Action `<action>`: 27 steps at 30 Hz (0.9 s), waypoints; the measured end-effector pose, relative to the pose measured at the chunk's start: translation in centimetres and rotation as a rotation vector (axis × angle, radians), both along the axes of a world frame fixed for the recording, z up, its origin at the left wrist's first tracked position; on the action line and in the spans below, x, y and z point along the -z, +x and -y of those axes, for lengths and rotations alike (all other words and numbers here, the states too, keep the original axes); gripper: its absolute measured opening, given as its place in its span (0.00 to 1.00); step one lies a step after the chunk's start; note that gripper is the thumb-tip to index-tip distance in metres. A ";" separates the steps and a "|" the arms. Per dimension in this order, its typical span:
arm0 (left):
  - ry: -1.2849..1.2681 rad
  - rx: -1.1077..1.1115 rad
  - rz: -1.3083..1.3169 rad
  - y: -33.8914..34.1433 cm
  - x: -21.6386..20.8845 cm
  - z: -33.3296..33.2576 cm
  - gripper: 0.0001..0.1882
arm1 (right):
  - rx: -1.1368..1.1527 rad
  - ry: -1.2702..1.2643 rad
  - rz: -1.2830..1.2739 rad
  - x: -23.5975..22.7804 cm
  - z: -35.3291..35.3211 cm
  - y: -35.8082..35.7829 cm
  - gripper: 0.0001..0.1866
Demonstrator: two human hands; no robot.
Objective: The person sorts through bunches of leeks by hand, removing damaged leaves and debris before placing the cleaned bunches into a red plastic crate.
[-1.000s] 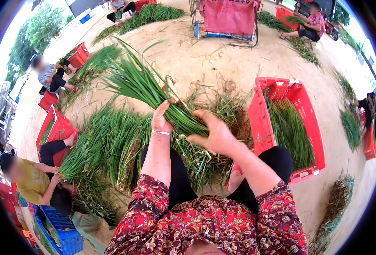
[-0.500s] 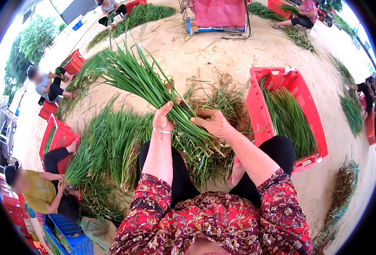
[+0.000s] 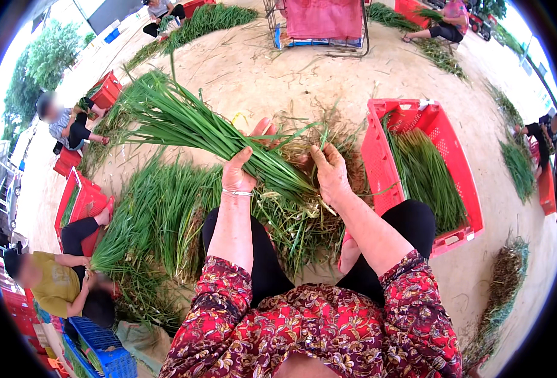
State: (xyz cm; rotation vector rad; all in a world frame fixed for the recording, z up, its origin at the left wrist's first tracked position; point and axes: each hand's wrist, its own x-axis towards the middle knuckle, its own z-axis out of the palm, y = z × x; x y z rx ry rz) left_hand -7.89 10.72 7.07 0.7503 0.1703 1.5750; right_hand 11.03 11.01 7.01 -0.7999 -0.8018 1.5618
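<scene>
A large bunch of green chives (image 3: pixel 193 129) lies across my left hand (image 3: pixel 239 174), which is closed round its lower part. The leaf tips point to the far left, and the pale root ends point toward my right knee. My right hand (image 3: pixel 333 177) is beside the root ends, thumb and fingers pinched on a thin loose chive leaf (image 3: pixel 324 135). Below both hands, between my legs, lies a heap of chive trimmings (image 3: pixel 304 236). A thick row of loose chives (image 3: pixel 171 201) spreads on the ground to the left of my left forearm.
A red crate (image 3: pixel 385 170) with chives inside stands by my right knee. A person in a yellow shirt (image 3: pixel 55 283) sits at the left, near a blue crate (image 3: pixel 105 343). Other people sit farther off among crates and chive piles. A cart (image 3: pixel 322 22) stands ahead.
The bunch has tipped lower, its leaf tips swinging left. My right hand has turned upward and come off the bunch's stems, now pinching a loose leaf. My left hand keeps its hold.
</scene>
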 end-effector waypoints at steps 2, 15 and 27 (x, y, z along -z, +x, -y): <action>0.017 -0.048 -0.066 -0.2 0.2 -0.2 0.21 | -0.034 0.052 -0.013 0.5 -0.4 0.3 0.06; -0.139 -0.227 0.069 -1.8 1.9 0.2 0.20 | -0.255 -0.225 -0.039 -3.9 -2.3 2.5 0.01; -0.380 -0.386 0.205 -8.1 2.7 -0.1 0.08 | -0.110 -0.225 0.003 -4.4 -3.3 6.8 0.03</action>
